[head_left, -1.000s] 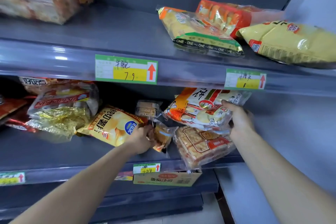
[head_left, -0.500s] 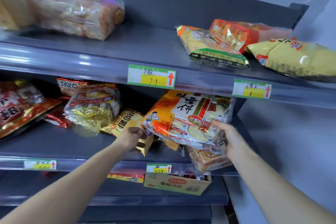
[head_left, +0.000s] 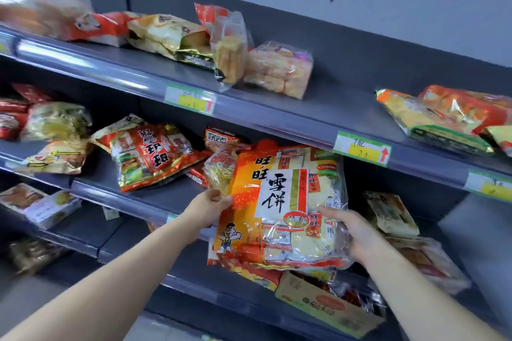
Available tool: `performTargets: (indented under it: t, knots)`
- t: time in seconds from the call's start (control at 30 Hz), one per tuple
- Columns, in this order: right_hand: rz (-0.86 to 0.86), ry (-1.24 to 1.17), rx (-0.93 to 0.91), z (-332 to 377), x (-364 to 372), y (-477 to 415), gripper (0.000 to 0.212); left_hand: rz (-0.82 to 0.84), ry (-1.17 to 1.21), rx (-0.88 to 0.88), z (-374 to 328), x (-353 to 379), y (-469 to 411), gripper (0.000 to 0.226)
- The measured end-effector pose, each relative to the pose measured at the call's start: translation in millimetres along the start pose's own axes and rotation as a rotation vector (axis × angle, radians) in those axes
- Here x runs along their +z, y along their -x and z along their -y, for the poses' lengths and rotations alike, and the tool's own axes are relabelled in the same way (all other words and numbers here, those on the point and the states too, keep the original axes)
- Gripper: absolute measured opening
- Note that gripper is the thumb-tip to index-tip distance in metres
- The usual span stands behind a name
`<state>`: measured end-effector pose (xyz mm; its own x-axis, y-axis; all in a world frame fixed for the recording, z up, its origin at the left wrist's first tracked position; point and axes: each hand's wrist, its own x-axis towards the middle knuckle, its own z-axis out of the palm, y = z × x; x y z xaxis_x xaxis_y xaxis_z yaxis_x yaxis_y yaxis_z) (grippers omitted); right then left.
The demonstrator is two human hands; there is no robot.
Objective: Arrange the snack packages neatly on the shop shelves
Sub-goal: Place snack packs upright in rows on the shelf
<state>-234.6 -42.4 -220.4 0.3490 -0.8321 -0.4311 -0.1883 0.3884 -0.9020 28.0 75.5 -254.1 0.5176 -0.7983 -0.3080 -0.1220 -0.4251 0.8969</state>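
Both hands, left and right, grip the rice-cracker bag by its sides.

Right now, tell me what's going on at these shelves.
A person is arranging snacks on grey metal shop shelves. Both hands hold a large orange-and-white plastic bag of rice crackers upright in front of the middle shelf. The left hand grips its left edge and the right hand grips its lower right side. Other packs lie loosely around: a red-and-gold foil pack on the middle shelf and a clear pack of pale biscuits on the upper shelf.
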Motion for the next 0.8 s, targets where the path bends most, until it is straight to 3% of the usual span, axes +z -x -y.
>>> performTargets:
  t: [0.07, 0.23, 0.33, 0.43, 0.57, 0.8]
  knots:
    - [0.070, 0.009, 0.002, 1.5, 20.7, 2.8, 0.075, -0.009, 0.029, -0.018, 8.3, -27.4, 9.8, 0.061]
    - [0.300, 0.056, -0.054, 9.4, 91.4, 28.0, 0.042, -0.021, 0.202, -0.118, 30.8, -97.1, 33.0, 0.032]
    - [0.378, 0.146, -0.100, 16.2, 136.9, 38.2, 0.058, -0.087, 0.329, -0.157, 50.6, -147.3, 49.5, 0.043]
    - [0.440, 0.244, -0.106, 22.9, 185.7, 51.8, 0.052, -0.167, 0.365, -0.178, 65.2, -193.7, 70.5, 0.045]
    - [0.510, 0.394, -0.176, 23.7, 253.8, 60.0, 0.075, -0.315, 0.382, -0.186, 85.5, -249.9, 93.9, 0.044]
    - [0.534, 0.539, -0.367, 18.3, 363.9, 69.1, 0.045, -0.507, 0.428, -0.177, 123.6, -345.0, 125.6, 0.050]
